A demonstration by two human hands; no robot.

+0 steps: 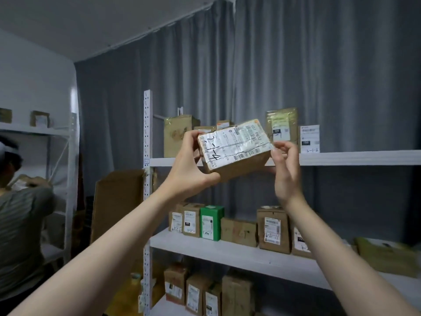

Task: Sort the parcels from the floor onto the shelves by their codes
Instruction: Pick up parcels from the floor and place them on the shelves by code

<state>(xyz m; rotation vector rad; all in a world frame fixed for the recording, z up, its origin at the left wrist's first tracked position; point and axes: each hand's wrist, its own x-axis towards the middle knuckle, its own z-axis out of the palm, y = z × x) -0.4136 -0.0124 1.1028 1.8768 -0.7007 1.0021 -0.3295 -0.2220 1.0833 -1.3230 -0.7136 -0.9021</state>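
Holding a brown parcel [234,149] up in front of the top shelf [353,157], the left hand [189,169] grips its left end, thumb under the bottom edge and fingers wrapped over the far side. The right hand [286,169] hangs at the parcel's right end with its fingers loosely curled; whether the fingertips touch the corner or pinch it cannot be told.

The parcel is tilted, label up, and it covers part of the row of boxes behind it. To its left on that shelf stands a tall brown box [176,135]. To its right stand a taped box [282,128] and a white packet [309,139] marked 3-1-3.

The middle shelf [227,252] carries a row of labelled brown boxes with a green box [210,223] among them. More boxes [196,293] stand below. A flattened sheet of cardboard [116,201] leans beside the white post [147,179].

The code handwritten on the parcel ends in 1-4; its first mark is hard to read, and the printed labels are too small to make out. At the left edge another person [20,213], cut off by the frame, faces a second rack [34,131].

A grey curtain [296,65] hangs behind the shelves, beside a pale wall [34,76].
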